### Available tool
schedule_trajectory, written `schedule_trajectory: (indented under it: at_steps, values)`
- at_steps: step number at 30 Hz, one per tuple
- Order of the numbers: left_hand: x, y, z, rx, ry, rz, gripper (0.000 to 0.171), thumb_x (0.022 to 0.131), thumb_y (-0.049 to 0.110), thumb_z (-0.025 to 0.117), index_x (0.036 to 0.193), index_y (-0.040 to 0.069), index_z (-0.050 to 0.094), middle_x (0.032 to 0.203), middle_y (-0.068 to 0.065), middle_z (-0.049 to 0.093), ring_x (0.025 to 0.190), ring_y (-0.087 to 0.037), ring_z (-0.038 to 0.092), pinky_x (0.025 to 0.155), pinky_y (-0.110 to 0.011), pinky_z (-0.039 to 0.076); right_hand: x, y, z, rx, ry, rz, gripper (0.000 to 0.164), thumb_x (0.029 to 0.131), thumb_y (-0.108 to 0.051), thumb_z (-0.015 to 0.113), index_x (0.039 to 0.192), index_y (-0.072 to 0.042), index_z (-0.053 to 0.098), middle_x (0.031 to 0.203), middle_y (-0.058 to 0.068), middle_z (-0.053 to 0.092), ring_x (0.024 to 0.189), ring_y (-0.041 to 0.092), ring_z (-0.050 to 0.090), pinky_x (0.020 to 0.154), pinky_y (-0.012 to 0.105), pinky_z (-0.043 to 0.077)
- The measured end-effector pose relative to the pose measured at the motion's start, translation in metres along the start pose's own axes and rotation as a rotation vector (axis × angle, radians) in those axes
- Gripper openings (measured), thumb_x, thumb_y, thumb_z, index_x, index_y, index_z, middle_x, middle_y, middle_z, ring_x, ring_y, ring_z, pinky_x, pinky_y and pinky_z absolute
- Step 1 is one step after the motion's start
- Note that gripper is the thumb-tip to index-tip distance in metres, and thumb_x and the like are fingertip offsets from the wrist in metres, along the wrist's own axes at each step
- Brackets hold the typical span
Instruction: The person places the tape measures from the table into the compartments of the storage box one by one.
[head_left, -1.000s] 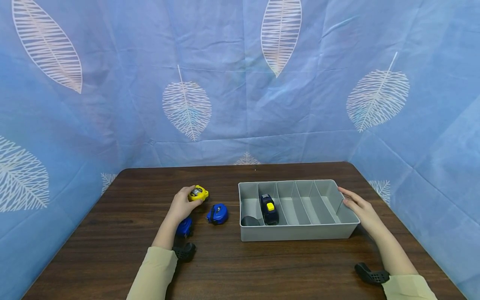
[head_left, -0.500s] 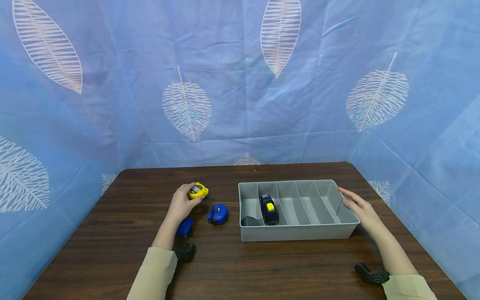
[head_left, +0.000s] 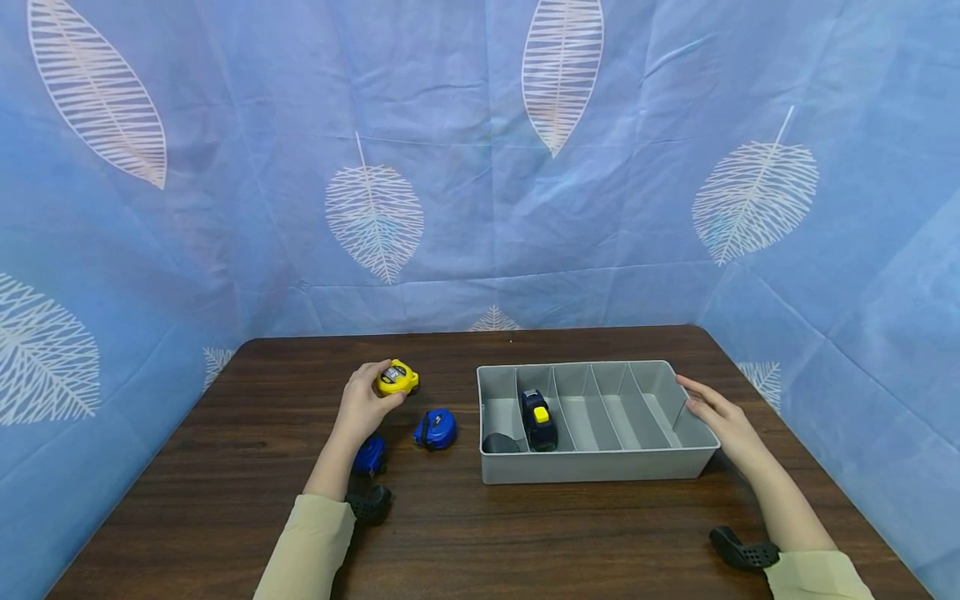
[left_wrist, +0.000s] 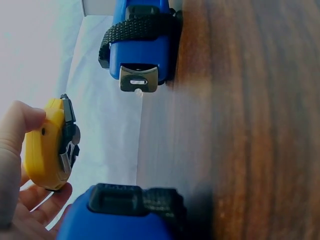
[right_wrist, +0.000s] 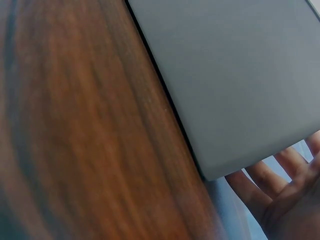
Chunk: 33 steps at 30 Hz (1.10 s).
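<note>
My left hand (head_left: 365, 406) pinches a yellow tape measure (head_left: 398, 379) between thumb and fingers. The left wrist view shows the yellow case (left_wrist: 44, 145) raised off the wooden surface, with its black and metal parts facing right. Below it lie two blue tape measures with black straps: one (head_left: 435, 429) to the right of the hand, the other (head_left: 370, 456) near the wrist. At the right end of a grey divided box (head_left: 600, 467), my right hand (head_left: 726, 423) rests its extended fingers (right_wrist: 267, 179) against the end wall.
A dark tape measure with a yellow button (head_left: 539, 421) sits in the box's second compartment from the left. The leftmost one holds a dark grey rounded shape (head_left: 499, 442). Blue leaf-print cloth (head_left: 465, 208) hangs behind and beside the brown table (head_left: 570, 542).
The left hand has raised the yellow tape measure slightly and tilted it a little. The right hand, the box and the blue tape measures have stayed in place.
</note>
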<state>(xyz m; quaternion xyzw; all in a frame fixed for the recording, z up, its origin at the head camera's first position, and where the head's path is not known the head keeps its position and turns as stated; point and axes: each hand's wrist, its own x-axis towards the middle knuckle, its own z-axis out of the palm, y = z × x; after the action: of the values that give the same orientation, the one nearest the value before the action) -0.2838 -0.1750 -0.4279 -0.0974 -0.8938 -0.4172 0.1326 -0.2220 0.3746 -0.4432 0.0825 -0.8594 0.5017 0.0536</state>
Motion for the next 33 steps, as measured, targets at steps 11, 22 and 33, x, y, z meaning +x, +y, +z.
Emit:
schedule_trajectory:
  at_steps: [11,22,33]
  values:
    - [-0.002,0.006,-0.002,-0.012,0.06,0.037,0.06,0.079,0.015,0.077,0.133,0.001,0.053,0.129,-0.015,0.051,0.116,-0.032,0.046,0.092,-0.046,0.044,0.0,0.0,0.0,-0.001,0.001,-0.003,0.053,0.104,-0.027,0.041,0.152,-0.009,0.027,0.15,0.03,0.02,0.13,0.052,0.022,0.094,0.069,0.025]
    - [-0.003,0.015,-0.003,-0.044,0.09,0.064,0.058,0.078,0.015,0.077,0.131,0.003,0.056,0.127,-0.012,0.053,0.113,-0.029,0.048,0.089,-0.044,0.047,-0.001,-0.001,0.0,-0.003,-0.003,0.007,0.053,0.104,-0.028,0.041,0.152,-0.012,0.026,0.152,0.029,0.019,0.131,0.053,0.02,0.093,0.072,0.022]
    - [-0.005,0.031,-0.005,-0.084,0.094,0.091,0.057,0.077,0.013,0.077,0.13,0.003,0.058,0.125,-0.011,0.055,0.108,-0.025,0.05,0.083,-0.039,0.05,-0.002,-0.002,0.001,-0.001,0.0,-0.005,0.053,0.104,-0.03,0.041,0.152,-0.013,0.027,0.152,0.028,0.019,0.131,0.053,0.02,0.094,0.072,0.022]
